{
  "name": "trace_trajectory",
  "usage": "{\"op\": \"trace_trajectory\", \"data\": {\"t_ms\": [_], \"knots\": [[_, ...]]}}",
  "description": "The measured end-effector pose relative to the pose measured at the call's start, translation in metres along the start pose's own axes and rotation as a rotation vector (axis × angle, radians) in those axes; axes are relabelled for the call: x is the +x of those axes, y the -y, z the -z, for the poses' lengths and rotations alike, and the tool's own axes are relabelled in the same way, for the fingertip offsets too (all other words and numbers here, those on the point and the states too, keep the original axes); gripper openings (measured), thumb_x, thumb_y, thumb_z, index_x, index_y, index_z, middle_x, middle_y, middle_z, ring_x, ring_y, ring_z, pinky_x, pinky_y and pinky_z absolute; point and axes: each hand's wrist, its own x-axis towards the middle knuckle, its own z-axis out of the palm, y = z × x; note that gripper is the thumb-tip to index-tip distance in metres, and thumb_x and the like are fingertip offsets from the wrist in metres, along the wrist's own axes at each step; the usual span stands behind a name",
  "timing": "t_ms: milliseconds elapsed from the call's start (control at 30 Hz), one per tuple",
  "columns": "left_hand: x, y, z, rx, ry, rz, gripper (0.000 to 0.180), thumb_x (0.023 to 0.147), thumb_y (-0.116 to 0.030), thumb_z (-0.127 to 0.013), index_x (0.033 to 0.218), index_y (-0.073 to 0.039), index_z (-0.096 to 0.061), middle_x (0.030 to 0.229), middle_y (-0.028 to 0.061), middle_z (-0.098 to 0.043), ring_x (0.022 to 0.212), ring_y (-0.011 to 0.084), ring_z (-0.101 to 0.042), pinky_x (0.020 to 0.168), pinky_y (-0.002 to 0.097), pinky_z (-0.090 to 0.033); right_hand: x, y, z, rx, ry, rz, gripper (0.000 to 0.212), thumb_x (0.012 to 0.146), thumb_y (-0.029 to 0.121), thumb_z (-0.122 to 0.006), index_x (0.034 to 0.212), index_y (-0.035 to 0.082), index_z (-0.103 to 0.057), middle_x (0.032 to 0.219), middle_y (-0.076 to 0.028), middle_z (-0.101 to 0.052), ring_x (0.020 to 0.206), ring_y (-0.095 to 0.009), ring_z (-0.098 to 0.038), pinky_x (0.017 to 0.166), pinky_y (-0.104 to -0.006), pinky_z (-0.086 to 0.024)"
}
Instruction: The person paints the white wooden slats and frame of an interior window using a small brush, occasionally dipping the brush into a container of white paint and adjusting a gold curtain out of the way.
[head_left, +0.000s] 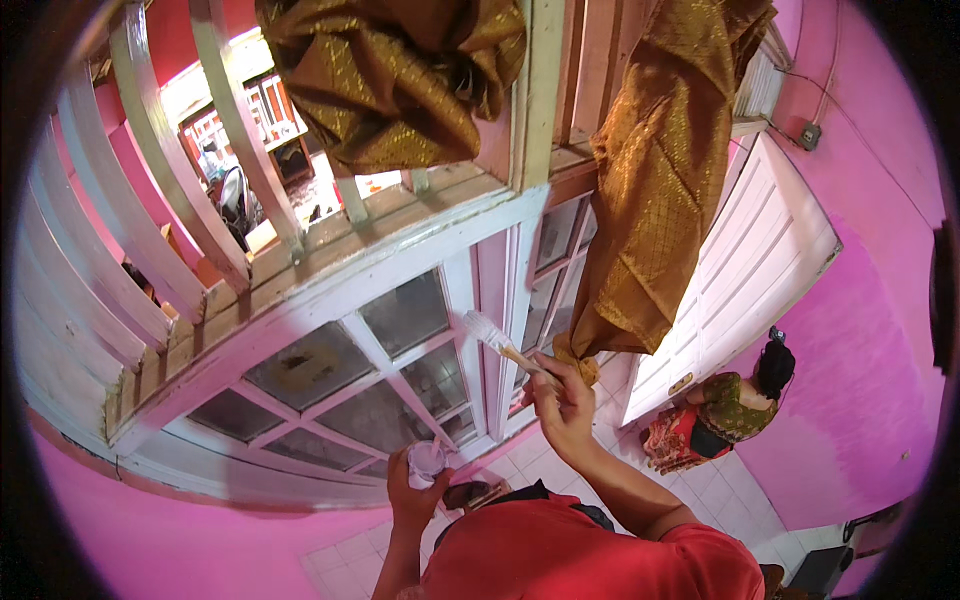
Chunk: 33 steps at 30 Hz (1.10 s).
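My right hand [566, 408] is closed round the wooden handle of a paintbrush [516, 356]. The white-coated bristles point up and to the left, at the white frame [462, 290] beside the window panes; whether they touch it I cannot tell. Lower and to the left, my left hand [412, 492] grips a small cup of whitish paint [427, 460]. Behind both hands stands a window [370, 345] with white bars and dark glass panes.
Gold-brown cloth [650, 190] hangs right of the frame, with another bundle [400, 80] above. Wooden slats [235, 130] line the upper left. A white door [735, 270] stands ajar at right. Near it, a person [738, 410] sits low on the tiled floor [715, 490] by the pink wall [850, 400].
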Motion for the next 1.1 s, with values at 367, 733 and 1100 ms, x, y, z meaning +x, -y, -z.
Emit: {"op": "trace_trajectory", "data": {"t_ms": [367, 733, 1100], "knots": [[-0.001, -0.004, -0.011, -0.051, 0.057, 0.029, 0.065, 0.068, -0.02, -0.094, 0.122, 0.0, -0.064, 0.12, 0.0193, -0.06, 0.109, 0.0369, -0.063, 0.094, 0.043, -0.051, 0.066, 0.124, 0.025, 0.011, -0.226, 0.448, 0.024, 0.105, 0.008, -0.059, 0.126, -0.004, -0.055, 0.083, -0.012, -0.067, 0.067, -0.014, -0.063, 0.061, -0.0234, -0.05], [-0.006, -0.016, -0.009, -0.063, 0.023, 0.01, 0.067, 0.067, -0.019, -0.095, 0.122, 0.002, -0.063, 0.122, 0.0195, -0.059, 0.111, 0.0372, -0.062, 0.096, 0.042, -0.051, 0.17, 0.18, 0.001, -0.086, -0.292, 0.739, 0.021, 0.107, 0.008, -0.055, 0.124, -0.003, -0.054, 0.088, -0.006, -0.063, 0.075, -0.007, -0.056, 0.065, -0.0209, -0.045], [-0.01, -0.005, -0.014, -0.057, 0.003, 0.008, 0.067, 0.068, -0.019, -0.094, 0.124, 0.001, -0.063, 0.124, 0.0189, -0.059, 0.113, 0.0366, -0.062, 0.096, 0.0426, -0.051, 0.145, 0.158, 0.001, -0.361, -0.231, 0.611, 0.015, 0.102, 0.005, -0.062, 0.114, -0.003, -0.064, 0.092, -0.01, -0.071, 0.082, -0.008, -0.068, 0.07, -0.0238, -0.053]]}}
